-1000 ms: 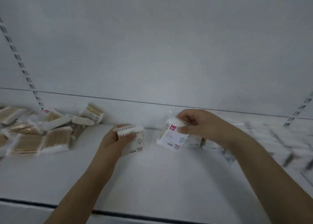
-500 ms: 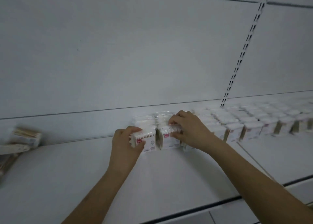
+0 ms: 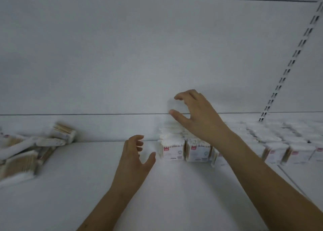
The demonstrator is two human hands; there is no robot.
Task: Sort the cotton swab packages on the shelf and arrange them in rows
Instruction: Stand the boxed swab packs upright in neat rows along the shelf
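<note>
Standing upright in rows on the white shelf [image 3: 174,187], the sorted packs [image 3: 272,143] run from the middle off to the right edge, their white swab tips up and small red labels facing front. At the left end of the front row stand two packs side by side, the end pack [image 3: 172,149] and its neighbour [image 3: 198,151], touching each other; more packs sit behind them, blurred and hard to tell apart. The right hand [image 3: 197,115] hangs above these, fingers spread and loosely bent, thumb apart, holding nothing; its forearm crosses in front of the row further right. The left hand [image 3: 136,159] is lower, just left of the end pack and clear of it, fingers relaxed and slightly curled, thumb out toward the pack, also holding nothing. Well apart at the far left lies a loose pile [image 3: 26,154] of unsorted packs, tilted and overlapping, wooden sticks showing tan through the wrap, much of it smeared by blur. Behind everything rises the white back panel [image 3: 122,56], with a slotted upright [image 3: 290,65] slanting at the right.
</note>
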